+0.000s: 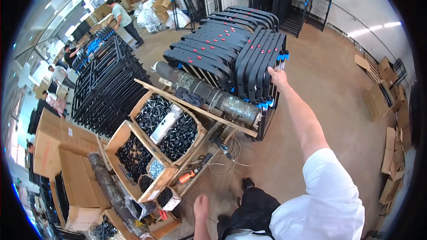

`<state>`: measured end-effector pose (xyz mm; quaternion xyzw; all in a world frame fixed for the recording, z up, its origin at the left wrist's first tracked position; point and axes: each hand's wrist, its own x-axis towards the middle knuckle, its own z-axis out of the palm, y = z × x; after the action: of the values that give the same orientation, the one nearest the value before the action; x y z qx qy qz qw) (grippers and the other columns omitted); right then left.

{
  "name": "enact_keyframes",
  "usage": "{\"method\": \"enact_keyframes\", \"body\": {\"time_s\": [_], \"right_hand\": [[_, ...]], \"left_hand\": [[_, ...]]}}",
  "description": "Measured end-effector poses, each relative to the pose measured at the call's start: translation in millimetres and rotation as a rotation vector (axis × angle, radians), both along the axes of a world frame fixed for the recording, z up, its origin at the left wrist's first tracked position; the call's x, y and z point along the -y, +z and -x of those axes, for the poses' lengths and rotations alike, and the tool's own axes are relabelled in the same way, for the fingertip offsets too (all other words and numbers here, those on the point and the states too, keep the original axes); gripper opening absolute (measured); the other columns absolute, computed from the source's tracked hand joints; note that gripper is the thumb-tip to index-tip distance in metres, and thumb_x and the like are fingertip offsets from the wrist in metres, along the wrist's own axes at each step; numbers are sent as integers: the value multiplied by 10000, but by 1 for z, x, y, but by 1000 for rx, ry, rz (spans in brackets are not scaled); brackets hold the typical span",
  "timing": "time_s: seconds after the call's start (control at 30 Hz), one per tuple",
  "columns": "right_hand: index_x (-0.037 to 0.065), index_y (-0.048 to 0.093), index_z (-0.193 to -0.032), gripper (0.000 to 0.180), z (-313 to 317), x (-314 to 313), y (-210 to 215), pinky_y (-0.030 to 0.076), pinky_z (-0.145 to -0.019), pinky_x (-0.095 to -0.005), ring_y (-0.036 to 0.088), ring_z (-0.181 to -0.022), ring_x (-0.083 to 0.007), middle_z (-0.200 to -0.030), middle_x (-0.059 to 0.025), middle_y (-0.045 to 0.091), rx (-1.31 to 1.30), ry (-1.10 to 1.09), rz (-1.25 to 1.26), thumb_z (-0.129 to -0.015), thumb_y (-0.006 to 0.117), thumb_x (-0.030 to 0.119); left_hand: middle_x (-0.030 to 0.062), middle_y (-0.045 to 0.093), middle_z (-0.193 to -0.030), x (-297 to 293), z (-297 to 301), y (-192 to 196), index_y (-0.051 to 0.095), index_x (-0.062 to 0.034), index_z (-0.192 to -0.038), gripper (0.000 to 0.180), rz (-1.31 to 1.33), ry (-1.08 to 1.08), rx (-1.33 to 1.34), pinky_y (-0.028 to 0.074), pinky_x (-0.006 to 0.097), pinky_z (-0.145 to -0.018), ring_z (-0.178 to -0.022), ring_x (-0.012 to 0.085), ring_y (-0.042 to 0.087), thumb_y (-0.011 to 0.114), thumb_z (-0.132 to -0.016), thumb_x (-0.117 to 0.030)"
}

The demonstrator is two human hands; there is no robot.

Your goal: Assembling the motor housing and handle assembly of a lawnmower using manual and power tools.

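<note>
My right arm reaches out ahead, and my right hand [278,77] is closed on the near edge of a black metal frame [263,67] in an upright row of such frames. These frames have rounded corners, small red pieces on their faces and blue pieces [282,56] at their ends. Low in front of me, my left hand [201,206] hangs with its fingers curled in; nothing shows in it. Closest to it are a small box of dark screws [166,197] and an orange-handled power tool [187,177] on the bench edge.
Wooden bins hold black knobs [178,138] and a white box [166,123]. A wrapped roll [207,91] lies before the frames. A hose [235,151] loops beside the bench. Cartons [380,100] line the right wall. A person [122,20] stands by stacked frames [111,84].
</note>
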<state>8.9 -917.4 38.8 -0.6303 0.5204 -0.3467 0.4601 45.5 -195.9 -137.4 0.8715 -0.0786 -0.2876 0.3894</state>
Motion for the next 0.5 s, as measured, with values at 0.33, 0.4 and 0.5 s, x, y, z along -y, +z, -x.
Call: {"method": "enact_keyframes", "body": {"time_s": [0.33, 0.4, 0.5], "right_hand": [[4, 596, -769, 419, 222, -63, 4, 377, -583, -394, 434, -644, -142, -642, -73, 515, -28, 18, 156, -1027, 672, 326], [30, 680, -854, 339, 231, -125, 8, 432, -594, -314, 546, -668, -115, -746, -17, 643, 138, 180, 181, -1063, 637, 294], [49, 756, -1014, 471, 259, -202, -11, 520, -677, -296, 660, -769, -114, -845, -13, 733, 607, 174, -602, -1101, 545, 460]], "left_hand": [[117, 743, -1230, 402, 27, 130, 675, 26, -1326, 436, 634, -529, -317, 521, 329, -1020, -1157, 189, 681, 654, -1072, -328], [75, 714, -1285, 460, 62, 150, 626, -13, -1405, 473, 657, -549, -442, 507, 320, -1015, -1195, 153, 640, 642, -1085, -361], [67, 709, -1089, 492, 98, 178, 643, -58, -1182, 426, 784, -575, -992, 587, 332, -800, -971, 164, 700, 569, -1099, -470]]}}
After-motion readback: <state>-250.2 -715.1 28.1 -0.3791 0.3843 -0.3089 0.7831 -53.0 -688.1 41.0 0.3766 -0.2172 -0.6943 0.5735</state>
